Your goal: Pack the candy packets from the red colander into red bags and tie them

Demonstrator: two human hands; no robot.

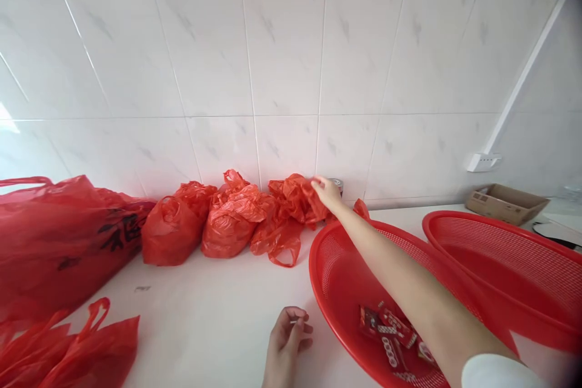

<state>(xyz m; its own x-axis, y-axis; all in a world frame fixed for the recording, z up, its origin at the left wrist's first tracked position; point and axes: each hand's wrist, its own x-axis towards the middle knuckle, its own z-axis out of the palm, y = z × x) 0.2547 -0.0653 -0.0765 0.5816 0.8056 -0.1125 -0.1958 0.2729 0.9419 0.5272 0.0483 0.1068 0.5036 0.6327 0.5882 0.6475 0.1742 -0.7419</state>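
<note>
My right hand point(328, 192) reaches across the near red basket point(336, 291) to the back of the table, its fingers closed on the edge of a crumpled red plastic bag point(295, 200). Low in the middle, my left hand point(287, 339) hovers over the white table point(195, 309), fingers curled loosely and a little apart, holding nothing. Several small red wrapped packets point(395, 336) lie in the bottom of the near basket. Left of the crumpled bag stand filled red bags point(231, 224) along the wall.
A large red bag with black lettering point(68, 242) fills the left side, with more red bags point(104, 351) in front. Another red basket point(504, 273) and a cardboard box point(504, 203) are on the right. A can point(337, 183) stands behind my right hand.
</note>
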